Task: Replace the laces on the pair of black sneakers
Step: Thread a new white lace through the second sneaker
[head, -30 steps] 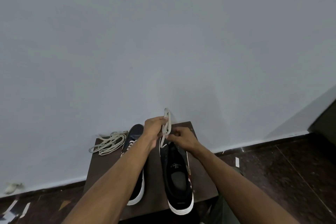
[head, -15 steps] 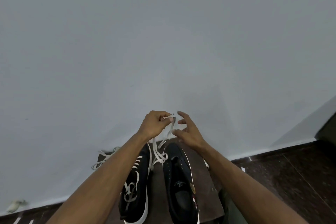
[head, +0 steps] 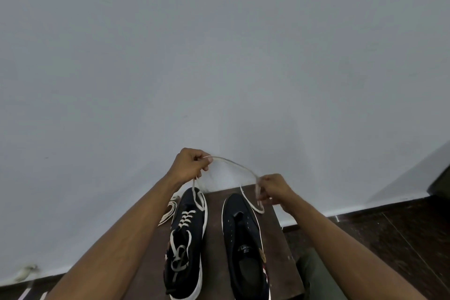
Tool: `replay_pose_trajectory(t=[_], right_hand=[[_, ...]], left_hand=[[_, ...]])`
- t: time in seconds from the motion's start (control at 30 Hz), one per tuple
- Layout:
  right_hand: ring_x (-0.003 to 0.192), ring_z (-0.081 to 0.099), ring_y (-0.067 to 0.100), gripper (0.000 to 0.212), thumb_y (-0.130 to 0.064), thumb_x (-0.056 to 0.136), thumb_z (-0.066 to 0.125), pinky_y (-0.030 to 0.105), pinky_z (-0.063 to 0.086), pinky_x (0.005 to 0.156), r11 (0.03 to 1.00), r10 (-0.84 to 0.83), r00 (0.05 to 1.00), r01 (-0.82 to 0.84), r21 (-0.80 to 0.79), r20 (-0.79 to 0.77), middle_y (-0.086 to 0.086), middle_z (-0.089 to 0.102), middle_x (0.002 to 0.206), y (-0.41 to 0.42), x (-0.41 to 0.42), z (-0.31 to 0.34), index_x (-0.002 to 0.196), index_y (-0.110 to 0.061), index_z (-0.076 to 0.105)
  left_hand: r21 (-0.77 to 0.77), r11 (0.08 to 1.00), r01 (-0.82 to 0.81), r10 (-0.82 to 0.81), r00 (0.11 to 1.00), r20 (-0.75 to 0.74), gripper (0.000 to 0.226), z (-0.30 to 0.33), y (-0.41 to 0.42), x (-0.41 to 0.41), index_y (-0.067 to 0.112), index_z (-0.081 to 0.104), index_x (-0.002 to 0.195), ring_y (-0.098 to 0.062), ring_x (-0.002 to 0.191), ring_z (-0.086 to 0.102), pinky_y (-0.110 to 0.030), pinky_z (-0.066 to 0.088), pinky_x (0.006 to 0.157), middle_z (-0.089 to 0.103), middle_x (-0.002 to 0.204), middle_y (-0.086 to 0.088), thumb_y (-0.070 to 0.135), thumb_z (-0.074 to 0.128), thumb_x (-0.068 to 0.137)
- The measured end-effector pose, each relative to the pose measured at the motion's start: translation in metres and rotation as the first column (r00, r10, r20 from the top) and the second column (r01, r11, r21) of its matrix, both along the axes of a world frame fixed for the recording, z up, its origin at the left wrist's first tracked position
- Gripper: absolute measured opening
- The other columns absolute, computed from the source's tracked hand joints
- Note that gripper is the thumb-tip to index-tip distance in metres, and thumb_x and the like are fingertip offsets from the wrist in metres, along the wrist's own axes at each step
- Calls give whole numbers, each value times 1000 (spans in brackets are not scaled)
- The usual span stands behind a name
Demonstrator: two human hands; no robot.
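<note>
Both hands raised above a small dark-brown wooden table [head: 214,238], stretching a flat off-white lace [head: 233,163] between them. L hand [head: 190,165] pinches one part w/ curled fingers; R hand [head: 274,189] grips another, ends drooping in loops. Below: left sneaker [head: 188,251] (black canvas, white rubber sole) is laced; right sneaker [head: 243,246] has bare eyelets. Spare laces [head: 169,210] bunched at table's left edge.
</note>
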State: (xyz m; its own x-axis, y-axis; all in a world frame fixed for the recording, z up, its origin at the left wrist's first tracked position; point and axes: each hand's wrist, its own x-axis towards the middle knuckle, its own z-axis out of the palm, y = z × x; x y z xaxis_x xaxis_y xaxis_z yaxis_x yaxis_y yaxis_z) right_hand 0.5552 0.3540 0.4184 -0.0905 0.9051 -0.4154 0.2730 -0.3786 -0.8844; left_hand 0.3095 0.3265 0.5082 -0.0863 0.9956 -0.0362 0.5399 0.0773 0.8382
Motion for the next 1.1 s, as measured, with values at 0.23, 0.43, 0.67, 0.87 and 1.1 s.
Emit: replay_pose_trajectory(t=[0.23, 0.43, 0.67, 0.87, 1.1], right_hand=[[89, 62, 15, 51, -29, 85, 67, 37, 53, 86, 853, 218, 933, -325, 409, 287, -3, 57, 120, -11, -27, 24, 134, -25, 51], [60, 68, 24, 19, -22, 92, 59, 39, 58, 59, 873, 198, 967, -249, 420, 162, 11, 67, 75, -2, -42, 55, 78, -10, 65], [56, 67, 26, 15, -6, 89, 59, 39, 57, 59, 975, -220, 954, 223, -8, -204, 22, 66, 83, -3, -1, 20, 100, 3, 62], [65, 69, 17, 42, -17, 87, 66, 25, 51, 49, 906, 253, 963, -269, 327, 92, -1, 56, 117, -18, -29, 32, 128, -17, 56], [59, 65, 24, 22, -17, 86, 57, 48, 59, 70, 943, -18, 984, -43, 330, 179, 1, 65, 63, -8, -24, 27, 66, -17, 65]], left_hand=[[23, 977, 211, -196, 937, -289, 22, -6, 4, 23, 21, 75, 97, -15, 77, 64, -35, 53, 76, 72, 88, 5, 31, 56, 95], [110, 980, 163, -101, 896, -433, 20, 5, 4, 29, 25, 70, 83, -11, 79, 61, -32, 49, 72, 69, 84, 8, 40, 60, 91], [-57, 988, 145, -151, 980, -132, 21, -3, -8, -3, 7, 68, 83, -11, 61, 58, -27, 46, 64, 67, 63, -1, 24, 62, 94], [-93, 972, 217, -230, 959, -163, 21, -9, -5, 14, 10, 67, 79, -12, 54, 56, -32, 51, 63, 58, 61, -1, 26, 64, 92], [-76, 979, 188, -199, 962, -187, 21, -10, -6, 18, 6, 69, 81, -13, 57, 52, -34, 54, 64, 52, 60, 1, 24, 64, 92]])
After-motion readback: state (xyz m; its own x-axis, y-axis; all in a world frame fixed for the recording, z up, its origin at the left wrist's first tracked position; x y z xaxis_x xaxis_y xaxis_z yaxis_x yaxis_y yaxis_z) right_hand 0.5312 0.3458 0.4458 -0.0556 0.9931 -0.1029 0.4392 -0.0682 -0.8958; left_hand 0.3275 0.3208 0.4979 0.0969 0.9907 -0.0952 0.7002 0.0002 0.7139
